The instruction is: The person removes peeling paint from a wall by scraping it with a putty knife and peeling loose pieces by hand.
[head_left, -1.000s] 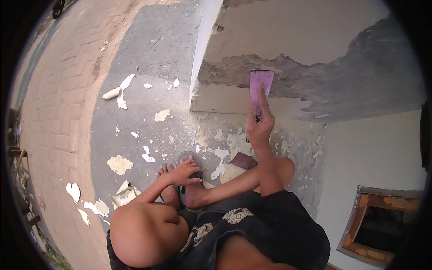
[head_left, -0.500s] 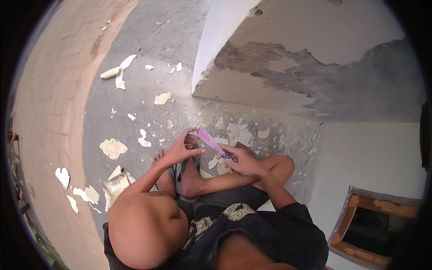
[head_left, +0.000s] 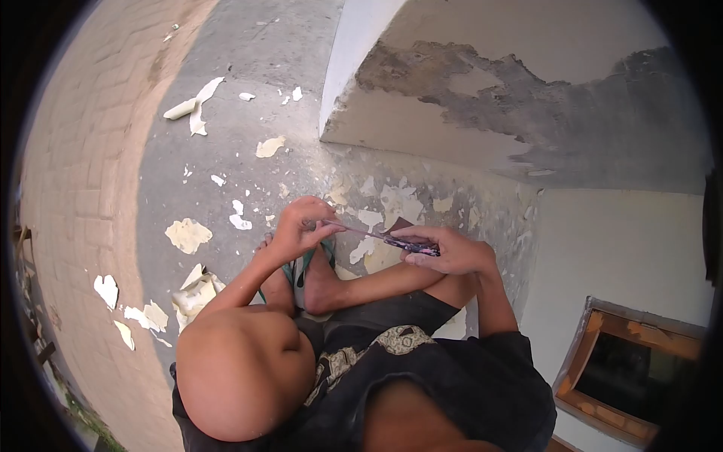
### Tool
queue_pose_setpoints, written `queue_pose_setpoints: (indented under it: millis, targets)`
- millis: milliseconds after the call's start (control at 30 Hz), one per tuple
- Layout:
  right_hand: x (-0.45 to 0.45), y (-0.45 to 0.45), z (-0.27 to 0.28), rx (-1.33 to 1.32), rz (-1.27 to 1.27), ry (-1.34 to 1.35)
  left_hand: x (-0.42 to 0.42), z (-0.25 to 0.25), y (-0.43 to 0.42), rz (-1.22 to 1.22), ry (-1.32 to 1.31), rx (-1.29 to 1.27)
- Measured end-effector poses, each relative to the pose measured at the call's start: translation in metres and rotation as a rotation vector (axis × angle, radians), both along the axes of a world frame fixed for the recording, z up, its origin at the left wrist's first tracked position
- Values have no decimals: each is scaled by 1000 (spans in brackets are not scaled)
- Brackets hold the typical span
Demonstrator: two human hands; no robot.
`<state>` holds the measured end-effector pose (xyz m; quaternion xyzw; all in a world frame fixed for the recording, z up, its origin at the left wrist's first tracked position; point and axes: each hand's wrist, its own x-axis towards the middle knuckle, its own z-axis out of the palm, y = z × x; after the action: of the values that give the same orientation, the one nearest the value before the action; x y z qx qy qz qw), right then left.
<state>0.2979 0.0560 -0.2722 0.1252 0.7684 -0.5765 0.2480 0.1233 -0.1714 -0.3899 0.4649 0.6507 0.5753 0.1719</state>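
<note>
A scraper (head_left: 410, 245) with a thin pinkish blade and a dark, paint-speckled handle is held almost edge-on between my hands. My right hand (head_left: 452, 250) is closed around its handle. At the far end of the blade, my left hand (head_left: 300, 226) pinches the tip between thumb and curled fingers. A flat brown piece (head_left: 399, 224) shows just behind the scraper, beside my right fingers; I cannot tell whether it is held or lies on the floor. Below my hands are my crossed legs and feet in green-strapped sandals (head_left: 300, 280).
Peeled paint flakes (head_left: 188, 235) and curled paint strips (head_left: 197, 105) lie over the grey concrete floor (head_left: 248, 45). In front stands a wall (head_left: 467, 113) with a bare, peeled patch. A wooden-framed window (head_left: 591, 339) is at the right, brick paving (head_left: 83, 166) at the left.
The scraper has turned from showing its flat pink face to nearly edge-on. My left fingers have closed on the blade tip. My right hand has moved slightly right and up.
</note>
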Motion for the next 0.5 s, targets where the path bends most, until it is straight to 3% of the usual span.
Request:
queue_pose_setpoints:
  millis: [100,200,300,333,400,500]
  targets:
    - [3,-24,-19,114,-3,112,-9,17,5,-34,293,67]
    - [7,-13,-5,318,-81,188,-4,22,8,152,163,-7]
    - [21,33,23,469,-315,171,4,-6,-5,129,147,-218]
    - [26,51,33,489,-413,144,6,-29,-12,-77,127,-359]
    - [22,66,52,532,-485,107,19,-66,-23,-248,271,-463]
    - [13,76,63,617,-486,164,23,-75,-31,-427,371,-577]
